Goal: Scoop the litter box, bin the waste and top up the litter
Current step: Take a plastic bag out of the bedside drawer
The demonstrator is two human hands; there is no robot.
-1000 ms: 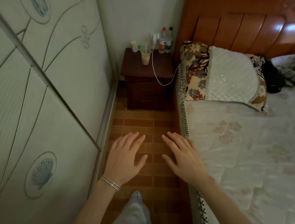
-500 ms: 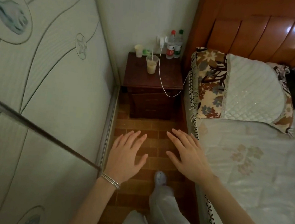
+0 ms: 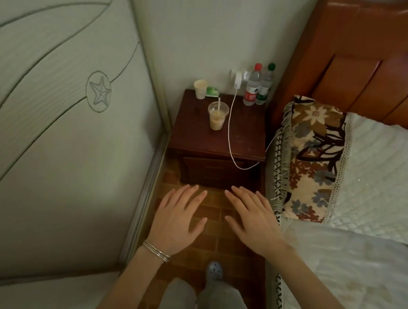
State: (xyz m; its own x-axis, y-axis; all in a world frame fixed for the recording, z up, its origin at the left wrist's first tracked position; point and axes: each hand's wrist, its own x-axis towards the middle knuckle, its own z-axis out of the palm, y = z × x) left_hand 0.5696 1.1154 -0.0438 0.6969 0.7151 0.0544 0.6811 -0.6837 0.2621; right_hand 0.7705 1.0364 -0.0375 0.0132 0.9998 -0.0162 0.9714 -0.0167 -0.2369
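Litter box is not caught in this view, so its place cannot be told. Left hand (image 3: 179, 222) is held out flat, palm down, above the brick-patterned floor (image 3: 214, 212), its grip spread and nothing held; thin bangles (image 3: 156, 251) are worn at that wrist. Right hand (image 3: 253, 225) is held beside it, a gap between them, grip likewise spread, fingers straight, nothing pinched, close to the fringed edge of the bed (image 3: 359, 279). Ahead of the hands a dark wooden worktop (image 3: 246, 133) is set in the corner, between the wardrobe door (image 3: 63, 142) and the headboard (image 3: 378, 71). On it a clear cup with a straw (image 3: 217, 117), part filled with a pale drink, is stood near the middle; a paper cup (image 3: 200, 88) and a green packet (image 3: 212, 91) are placed at the back left, and a red-capped bottle (image 3: 251, 89) and a green-capped bottle (image 3: 265, 88) are stood side by side at the back right. A white cable (image 3: 229, 132) is run from a wall plug (image 3: 238, 79) down across the worktop and looped over its front edge towards the bed. A floral pillow (image 3: 313, 164) is laid at the head of the bed.
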